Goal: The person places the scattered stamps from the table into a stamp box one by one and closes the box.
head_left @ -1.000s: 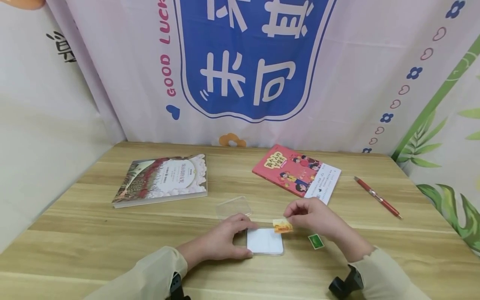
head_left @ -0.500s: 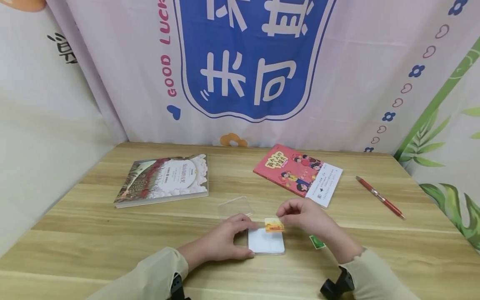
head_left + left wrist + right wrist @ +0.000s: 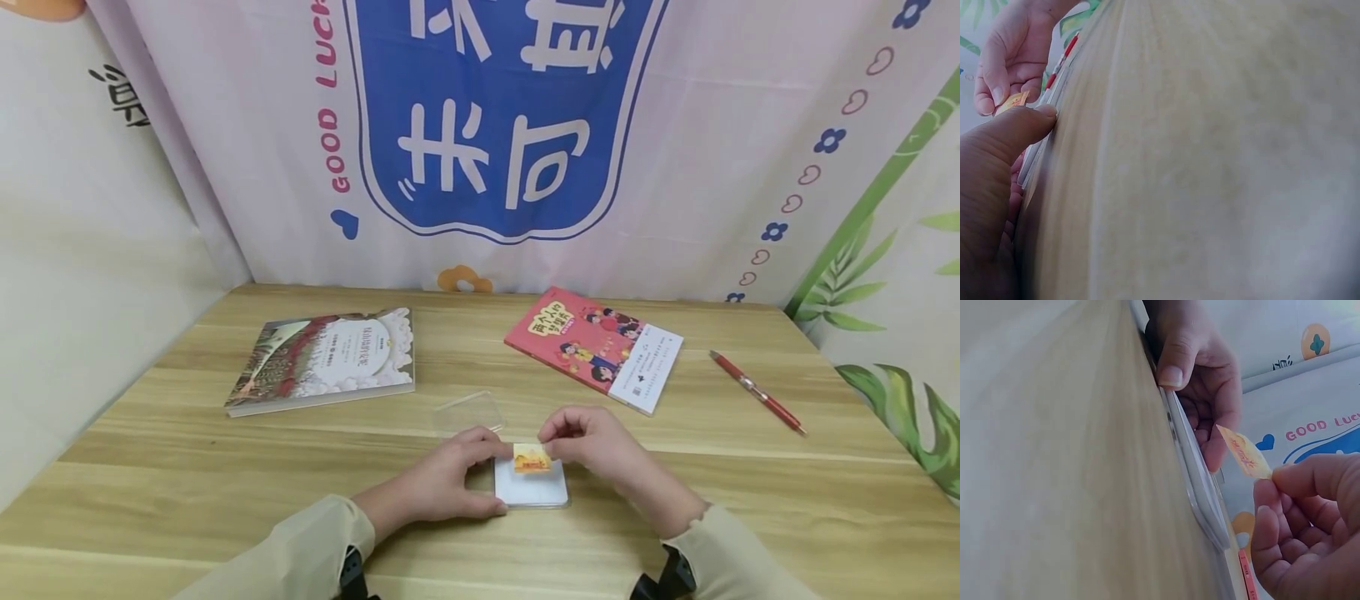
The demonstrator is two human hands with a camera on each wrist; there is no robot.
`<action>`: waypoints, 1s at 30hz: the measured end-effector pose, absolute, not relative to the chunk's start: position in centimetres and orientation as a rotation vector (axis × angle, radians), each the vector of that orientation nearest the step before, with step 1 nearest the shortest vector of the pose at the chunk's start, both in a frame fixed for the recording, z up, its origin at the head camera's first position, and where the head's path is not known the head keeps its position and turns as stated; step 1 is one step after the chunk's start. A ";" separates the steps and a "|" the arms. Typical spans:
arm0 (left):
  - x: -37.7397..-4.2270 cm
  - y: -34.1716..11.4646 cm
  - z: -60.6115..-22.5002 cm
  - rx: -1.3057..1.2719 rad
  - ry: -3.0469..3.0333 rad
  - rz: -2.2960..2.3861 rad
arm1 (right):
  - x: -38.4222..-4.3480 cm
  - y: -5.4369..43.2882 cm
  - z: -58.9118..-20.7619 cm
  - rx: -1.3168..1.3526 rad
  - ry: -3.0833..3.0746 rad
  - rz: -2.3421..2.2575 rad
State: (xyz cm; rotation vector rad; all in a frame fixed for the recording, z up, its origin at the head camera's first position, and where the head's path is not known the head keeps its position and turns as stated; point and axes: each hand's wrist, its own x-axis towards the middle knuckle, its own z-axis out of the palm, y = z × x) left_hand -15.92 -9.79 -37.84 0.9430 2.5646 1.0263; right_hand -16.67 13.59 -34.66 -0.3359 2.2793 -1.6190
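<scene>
My right hand (image 3: 596,437) pinches a small yellow-orange paper piece, like a stamp (image 3: 532,457), by its corner, between thumb and index finger. In the right wrist view the paper piece (image 3: 1244,452) is tilted and apart from the white stack. A stack of white square cards (image 3: 528,490) sits in a shallow clear plastic case (image 3: 1197,509) on the table. My left hand (image 3: 446,479) grips this case from the left, thumb on its near edge and a finger along the far edge; the left thumb (image 3: 1025,128) shows close in the left wrist view.
A clear plastic lid (image 3: 468,414) lies just behind the left hand. Farther back are a thick book (image 3: 326,362) on the left and a red book (image 3: 581,337) with a white band on the right. A red pen (image 3: 757,393) lies at the right on the wooden table (image 3: 187,467).
My right hand has moved left with the paper piece, from the stack's right corner to over its far part. The small green piece at the right is now hidden. My left hand stays put.
</scene>
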 end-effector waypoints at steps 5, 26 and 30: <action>-15.9 -9.8 -37.9 0.952 2.566 1.024 | -16.4 13.1 -34.9 -0.306 2.295 -1.631; -15.9 -9.8 -38.1 0.992 2.601 1.018 | -15.5 11.8 -36.1 -0.381 2.536 -1.521; -15.9 -9.8 -38.1 0.998 2.604 1.030 | -15.4 11.6 -36.3 -0.380 2.557 -1.508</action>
